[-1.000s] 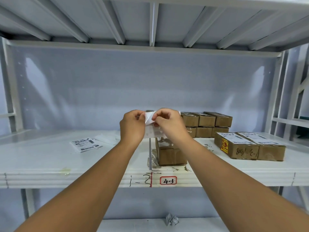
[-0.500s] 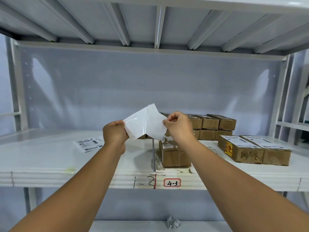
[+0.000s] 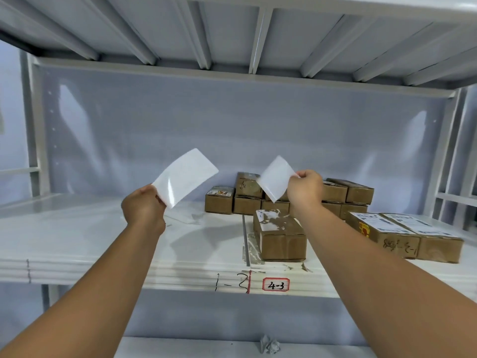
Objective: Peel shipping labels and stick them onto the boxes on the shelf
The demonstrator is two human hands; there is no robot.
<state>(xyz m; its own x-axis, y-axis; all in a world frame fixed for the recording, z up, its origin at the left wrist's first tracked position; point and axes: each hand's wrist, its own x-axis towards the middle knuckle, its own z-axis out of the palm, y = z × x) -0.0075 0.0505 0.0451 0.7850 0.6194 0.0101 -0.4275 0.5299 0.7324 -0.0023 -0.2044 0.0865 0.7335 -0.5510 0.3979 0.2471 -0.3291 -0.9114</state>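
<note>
My left hand (image 3: pixel 143 206) grips the lower corner of a glossy white sheet (image 3: pixel 185 177) that stands up and to the right. My right hand (image 3: pixel 305 188) pinches a smaller white sheet (image 3: pixel 276 178) by its right edge. The two sheets are fully apart, both held above the shelf (image 3: pixel 103 244). I cannot tell which is the label and which the backing. Below my right wrist sits a brown cardboard box (image 3: pixel 281 237) with torn white residue on top. Two boxes with printed labels (image 3: pixel 405 236) lie at the right.
A stack of small brown boxes (image 3: pixel 247 200) stands behind my right hand at the back. The shelf edge bears the marks "1-2" and "4-3" (image 3: pixel 275 284). A crumpled paper ball (image 3: pixel 269 344) lies on the lower shelf. Flat clear pieces (image 3: pixel 185 218) lie behind my left hand.
The two sheets, first held together between both hands, have been pulled fully apart. My left hand moved left with the larger sheet, my right hand moved right with the smaller.
</note>
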